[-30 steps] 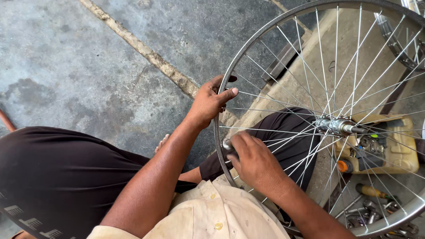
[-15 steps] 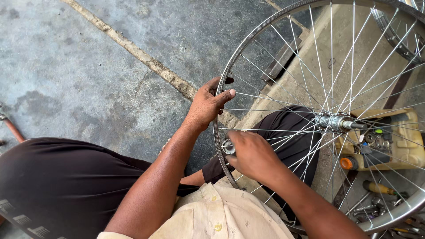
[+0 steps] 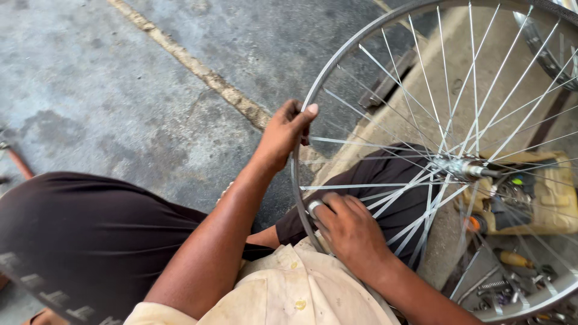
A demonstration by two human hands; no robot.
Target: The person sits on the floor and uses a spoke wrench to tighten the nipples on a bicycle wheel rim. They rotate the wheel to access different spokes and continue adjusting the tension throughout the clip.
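A bare bicycle wheel rim [image 3: 361,39] with thin metal spokes stands upright in front of me, its hub [image 3: 460,167] at the centre right. My left hand [image 3: 284,132] grips the rim's left edge, thumb on top. My right hand [image 3: 349,229] is lower down, closed on a small round metal tool [image 3: 313,207] pressed against the rim's inner side near the spoke ends. My dark-trousered legs [image 3: 90,235] lie on both sides of the wheel.
Grey concrete floor [image 3: 120,90] with a pale crack line spreads to the left. Behind the spokes sit a yellowish tray [image 3: 557,198] with small parts and loose tools [image 3: 512,259] on the ground. Another rim [image 3: 551,54] shows at the top right.
The view has shifted slightly. My left hand has slid a little along the rim and my right hand has moved with the small tool at the rim's inner edge.
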